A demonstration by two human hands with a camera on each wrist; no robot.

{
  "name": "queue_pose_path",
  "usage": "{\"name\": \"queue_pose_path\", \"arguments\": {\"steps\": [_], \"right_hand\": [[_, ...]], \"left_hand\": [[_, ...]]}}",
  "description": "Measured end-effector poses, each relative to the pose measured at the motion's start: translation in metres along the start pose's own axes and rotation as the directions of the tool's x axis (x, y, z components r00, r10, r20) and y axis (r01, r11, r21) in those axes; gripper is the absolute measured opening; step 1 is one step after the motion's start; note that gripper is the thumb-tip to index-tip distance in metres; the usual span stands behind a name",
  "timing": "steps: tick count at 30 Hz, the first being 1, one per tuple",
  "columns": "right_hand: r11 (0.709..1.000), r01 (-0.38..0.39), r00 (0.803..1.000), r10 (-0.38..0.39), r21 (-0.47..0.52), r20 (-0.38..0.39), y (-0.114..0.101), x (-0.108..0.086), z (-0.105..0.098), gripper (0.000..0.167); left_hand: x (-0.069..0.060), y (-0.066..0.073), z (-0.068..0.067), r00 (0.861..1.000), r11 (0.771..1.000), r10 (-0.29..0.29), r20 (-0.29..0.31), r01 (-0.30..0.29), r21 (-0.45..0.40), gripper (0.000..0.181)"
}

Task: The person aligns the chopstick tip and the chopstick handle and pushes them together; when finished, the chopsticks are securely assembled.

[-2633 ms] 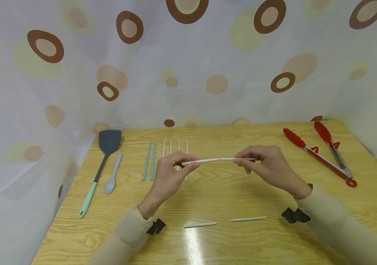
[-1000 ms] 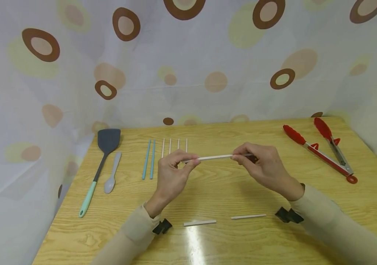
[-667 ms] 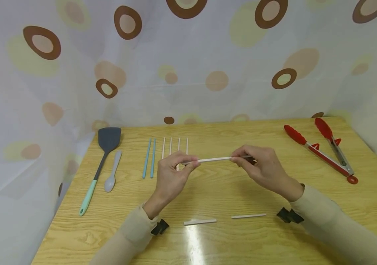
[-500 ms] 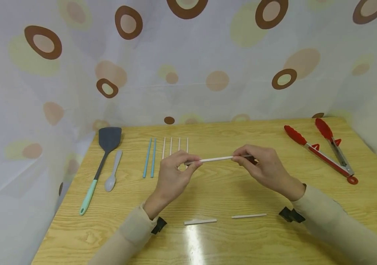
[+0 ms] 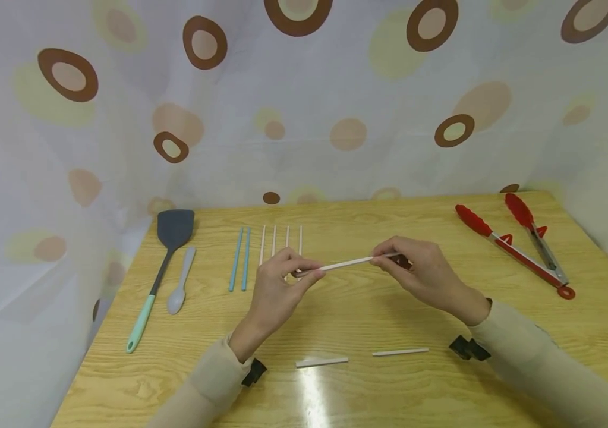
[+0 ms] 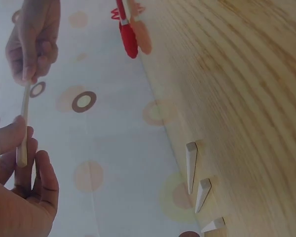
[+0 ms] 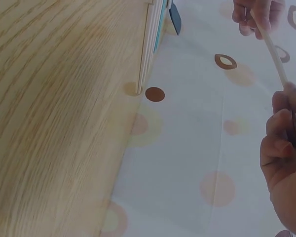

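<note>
A thin white chopstick is held above the table by both hands, in one straight line with its left end lower in the head view. My left hand pinches its thicker, square end between thumb and fingers. The other end is pinched by my right hand, its tip passing under the fingers. In the left wrist view the chopstick spans the space between both hands. Two short white sticks, a left piece and a right piece, lie apart on the table nearer to me.
Several white chopsticks and two blue chopsticks lie behind my left hand on the wooden table. Further left are a grey spoon and a spatula. Red tongs lie spread at right; a patterned curtain hangs behind.
The chopstick showed a kink at its middle in the oldest frame and now looks straight. Since half a second ago its left end has dipped with my left hand. Both grips stay.
</note>
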State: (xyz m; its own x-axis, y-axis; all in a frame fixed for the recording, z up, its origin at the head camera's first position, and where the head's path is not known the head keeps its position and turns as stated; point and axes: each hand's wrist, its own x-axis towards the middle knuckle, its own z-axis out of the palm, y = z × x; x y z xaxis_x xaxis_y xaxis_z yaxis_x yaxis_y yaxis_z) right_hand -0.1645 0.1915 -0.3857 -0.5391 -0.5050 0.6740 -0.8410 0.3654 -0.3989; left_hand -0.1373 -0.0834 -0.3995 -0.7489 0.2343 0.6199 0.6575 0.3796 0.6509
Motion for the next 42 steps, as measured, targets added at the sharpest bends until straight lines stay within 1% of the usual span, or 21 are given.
{"name": "queue_pose_path", "arguments": {"steps": [3,6,7,9,12,14,17,20,21,23,25,26,27,28,29,31,33,35,37,38,42], "right_hand": [[1.000,0.004,1.000,-0.004,-0.008,0.019,0.001,0.000,0.002,0.021],[1.000,0.017,0.999,-0.016,-0.023,0.037,0.003,0.000,0.004,0.008],[0.999,0.022,0.999,-0.021,-0.023,0.041,0.003,0.000,0.004,0.007],[0.999,0.030,0.999,-0.029,-0.022,0.044,0.005,0.000,0.005,0.013],[0.999,0.031,0.999,-0.030,-0.036,0.044,0.007,0.000,0.007,0.006],[0.998,0.028,0.999,-0.026,-0.062,0.037,0.009,-0.001,0.007,0.010],[0.990,0.009,1.000,-0.006,-0.140,0.020,0.012,-0.002,0.008,0.023],[0.974,-0.041,0.999,0.039,-0.223,-0.010,0.013,-0.004,0.007,0.045],[0.968,-0.059,0.998,0.058,-0.242,-0.011,0.013,-0.005,0.006,0.049],[0.961,-0.082,0.996,0.090,-0.263,0.019,0.011,-0.008,0.004,0.048],[0.963,-0.081,0.989,0.109,-0.257,0.100,0.008,-0.012,0.000,0.040],[0.966,-0.077,0.980,0.120,-0.248,0.161,0.005,-0.014,-0.002,0.036],[0.969,-0.075,0.964,0.131,-0.236,0.232,0.003,-0.015,-0.003,0.032],[0.973,-0.076,0.941,0.143,-0.220,0.308,-0.001,-0.017,-0.005,0.029],[0.976,-0.079,0.912,0.153,-0.202,0.382,-0.004,-0.019,-0.007,0.026],[0.980,-0.107,0.838,0.181,-0.171,0.514,-0.011,-0.022,-0.009,0.021],[0.981,-0.127,0.772,0.192,-0.149,0.606,-0.016,-0.025,-0.009,0.018],[0.980,-0.138,0.725,0.201,-0.146,0.659,-0.021,-0.027,-0.009,0.016],[0.978,-0.139,0.703,0.206,-0.153,0.681,-0.024,-0.028,-0.009,0.015],[0.978,-0.139,0.696,0.208,-0.154,0.687,-0.026,-0.029,-0.009,0.014],[0.972,-0.177,0.653,0.234,-0.155,0.721,-0.030,-0.031,-0.008,0.017]], "left_hand": [[-0.002,-0.003,-0.001,0.999,0.999,0.036,0.015,-0.036,0.039,0.011],[-0.001,-0.005,-0.002,0.995,0.990,0.074,0.059,-0.081,0.114,0.009],[-0.001,-0.005,-0.002,0.993,0.985,0.082,0.080,-0.093,0.143,0.008],[0.000,-0.005,-0.003,0.988,0.974,0.085,0.128,-0.110,0.197,0.005],[0.001,-0.003,-0.002,0.978,0.962,0.070,0.195,-0.118,0.246,0.004],[0.002,-0.003,-0.001,0.973,0.957,0.054,0.224,-0.114,0.268,0.004],[0.003,-0.004,0.002,0.972,0.952,0.013,0.236,-0.084,0.295,0.004],[0.005,-0.006,0.005,0.972,0.947,-0.055,0.229,-0.022,0.321,0.004],[0.006,-0.007,0.006,0.970,0.945,-0.084,0.226,0.006,0.326,0.004],[0.008,-0.011,0.008,0.963,0.939,-0.145,0.226,0.062,0.338,0.004],[0.011,-0.014,0.009,0.952,0.931,-0.200,0.232,0.111,0.348,0.004],[0.013,-0.015,0.010,0.945,0.926,-0.227,0.237,0.135,0.352,0.004],[0.015,-0.017,0.012,0.937,0.921,-0.251,0.243,0.154,0.357,0.004],[0.017,-0.018,0.013,0.929,0.917,-0.272,0.251,0.171,0.360,0.005],[0.020,-0.019,0.014,0.920,0.913,-0.294,0.259,0.190,0.362,0.006],[0.024,-0.022,0.018,0.904,0.903,-0.328,0.274,0.216,0.370,0.007],[0.028,-0.025,0.023,0.889,0.893,-0.358,0.285,0.236,0.383,0.007],[0.031,-0.028,0.027,0.876,0.881,-0.387,0.289,0.258,0.396,0.008],[0.033,-0.032,0.031,0.864,0.870,-0.412,0.290,0.279,0.405,0.015],[0.033,-0.033,0.032,0.857,0.864,-0.426,0.291,0.290,0.411,0.021],[0.035,-0.040,0.036,0.831,0.849,-0.467,0.302,0.325,0.417,0.044]]}}
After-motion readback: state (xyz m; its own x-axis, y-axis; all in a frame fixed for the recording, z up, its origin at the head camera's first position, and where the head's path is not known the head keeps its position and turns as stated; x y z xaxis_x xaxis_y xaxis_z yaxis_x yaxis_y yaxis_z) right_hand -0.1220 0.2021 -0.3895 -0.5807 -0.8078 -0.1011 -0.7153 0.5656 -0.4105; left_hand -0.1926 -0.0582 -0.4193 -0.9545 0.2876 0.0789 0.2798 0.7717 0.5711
